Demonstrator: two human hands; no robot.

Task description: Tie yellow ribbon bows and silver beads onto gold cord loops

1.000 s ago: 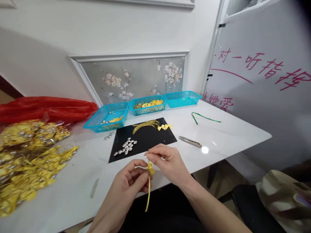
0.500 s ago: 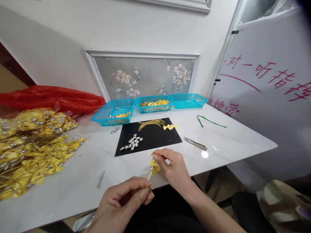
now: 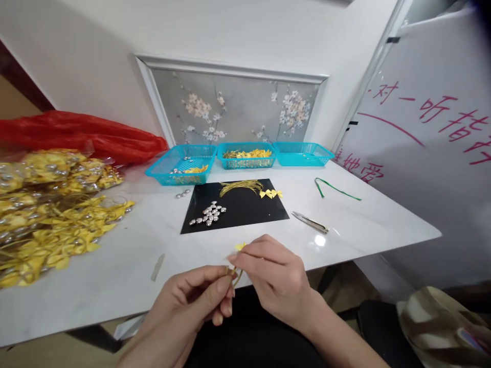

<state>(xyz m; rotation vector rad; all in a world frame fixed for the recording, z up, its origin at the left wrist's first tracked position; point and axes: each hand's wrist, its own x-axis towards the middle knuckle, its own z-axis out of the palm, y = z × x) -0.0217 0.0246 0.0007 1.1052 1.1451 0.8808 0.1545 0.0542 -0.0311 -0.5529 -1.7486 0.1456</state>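
My left hand (image 3: pixel 203 296) pinches a gold cord (image 3: pixel 238 279) between thumb and fingertips, low in front of the table edge. Close beside it, my right hand (image 3: pixel 276 273) is closed on the same piece, its fingers around a yellow ribbon bow (image 3: pixel 241 246) that mostly hides behind them. A loop of the cord shows between the two hands. Beyond them lies a black mat (image 3: pixel 245 212) bearing a pile of silver beads (image 3: pixel 210 212), a bundle of gold cords (image 3: pixel 241 187) and several small yellow bows (image 3: pixel 270 194).
Thread snips (image 3: pixel 310 223) and a green tie (image 3: pixel 337 188) lie to the right. Three blue baskets stand along the wall: a left basket (image 3: pixel 153 171), a middle basket (image 3: pixel 249 163) and a right basket (image 3: pixel 303 159). Yellow bow pieces (image 3: pixel 57 240) heap at left beside red mesh (image 3: pixel 84 135).
My hands have come together. The right hand moved down toward the left and now covers most of the bow; the cord bends in a loop between them. The view has shifted slightly.
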